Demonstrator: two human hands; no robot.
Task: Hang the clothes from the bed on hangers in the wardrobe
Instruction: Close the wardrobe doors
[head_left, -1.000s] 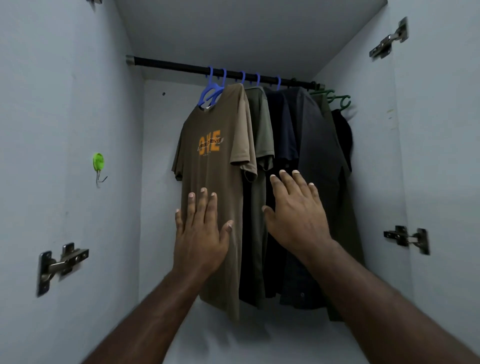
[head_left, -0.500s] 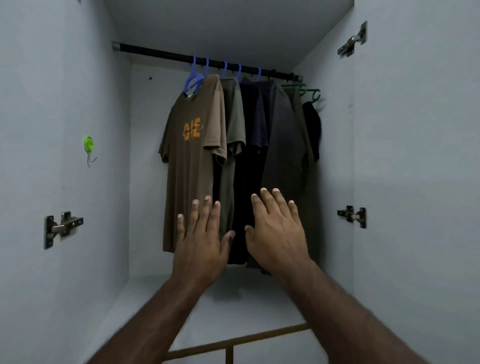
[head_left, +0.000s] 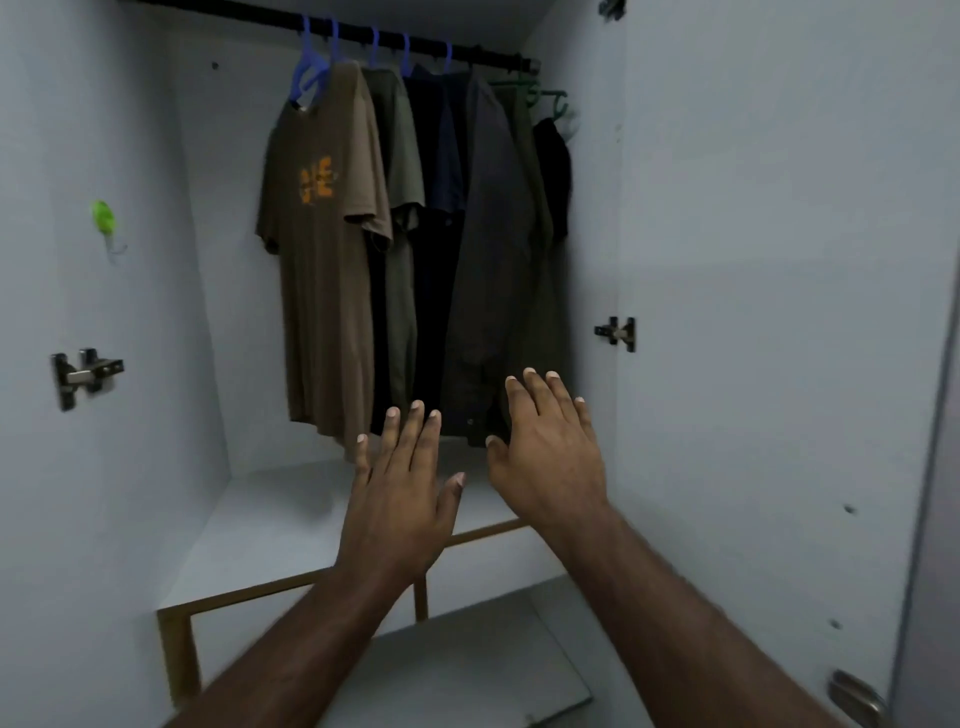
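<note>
clothes (head_left: 332, 249) hang in a row from the black rail (head_left: 483, 54) of the wardrobe (head_left: 753, 260), a brown t-shirt with orange print at the rail's left end on blue hangers (head_left: 306, 78), darker shirts beside it, green hangers (head_left: 550, 101) at the rail's right end. below the rail we hold out our left hand (head_left: 400, 499) and right hand (head_left: 548, 457), both flat, fingers straight, holding nothing, just short of the hems.

Both hands, left (head_left: 400, 499) and right (head_left: 548, 462), flat and empty before shirts (head_left: 332, 249) hanging on the rail (head_left: 483, 54)
</note>
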